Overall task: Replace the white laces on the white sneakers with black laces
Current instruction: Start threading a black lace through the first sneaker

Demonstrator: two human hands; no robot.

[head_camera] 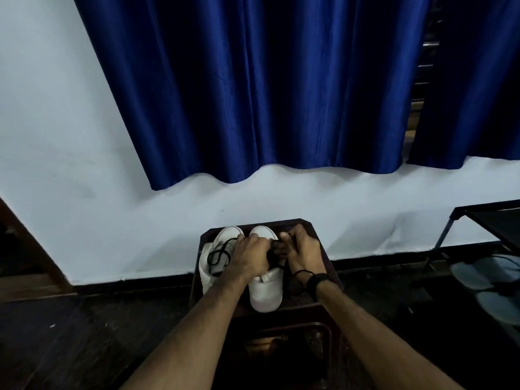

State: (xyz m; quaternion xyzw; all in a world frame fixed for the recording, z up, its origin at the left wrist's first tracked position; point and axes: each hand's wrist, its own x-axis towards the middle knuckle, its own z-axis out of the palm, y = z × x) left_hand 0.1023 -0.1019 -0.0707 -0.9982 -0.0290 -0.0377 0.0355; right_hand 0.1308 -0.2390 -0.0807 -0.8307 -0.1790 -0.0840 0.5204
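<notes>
I see a dim, soft-focus frame: pale wall [70, 122] brightest upper left, bottom floor [84, 333] murky, edges bowed.

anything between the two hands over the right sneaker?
Head view: a black lace bunched between left hand and right hand, both pinching it above the right sneaker.

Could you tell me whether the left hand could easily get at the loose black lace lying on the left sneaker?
Probably yes: the loose black lace lies uncovered on the left sneaker, right beside the left hand, though that hand now pinches the lace on the right sneaker.
</notes>
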